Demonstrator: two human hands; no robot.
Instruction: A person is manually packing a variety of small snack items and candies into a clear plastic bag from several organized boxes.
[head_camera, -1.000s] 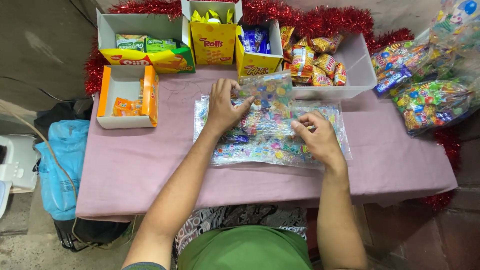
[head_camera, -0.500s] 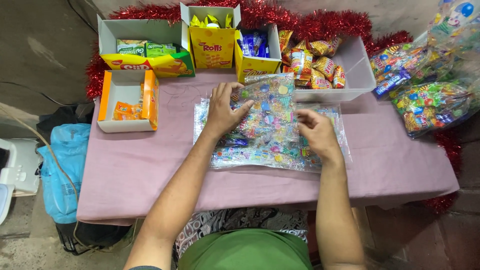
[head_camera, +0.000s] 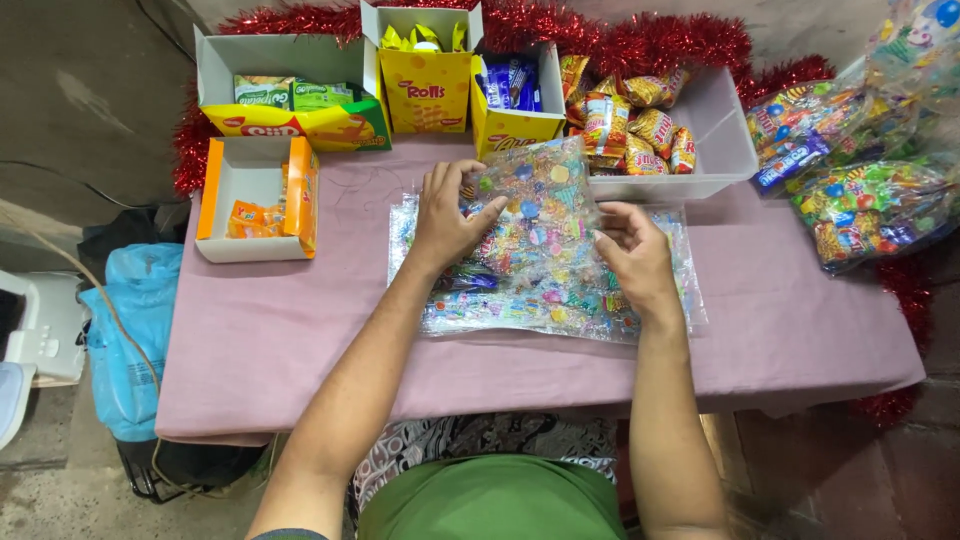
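head view: the left hand is lying on the left edge of a clear printed bag, its fingers spread and curled lightly, the fingertips pinching the bag's upper left side; the right hand is sitting at the bag's right edge, fingers bent inward and closing on the plastic there, though how firmly it is gripping i cannot tell; the bag, patterned with small coloured shapes, is being held between the two hands, tilted up a little toward the far side, above a stack of the same printed bags lying flat on the pink tablecloth; the stack is sitting in the middle of the table, just in front of the person; along the far edge boxes are standing side by side; a wide open carton with green packets at the left, a tall yellow box next to it, a smaller yellow box holding blue wrappers, then a clear tub full of orange snack packets; an orange and white box is lying well left of the left hand; filled gift bags are piling up at the right; red tinsel is running behind the boxes; a blue plastic bag is hanging left of the table.
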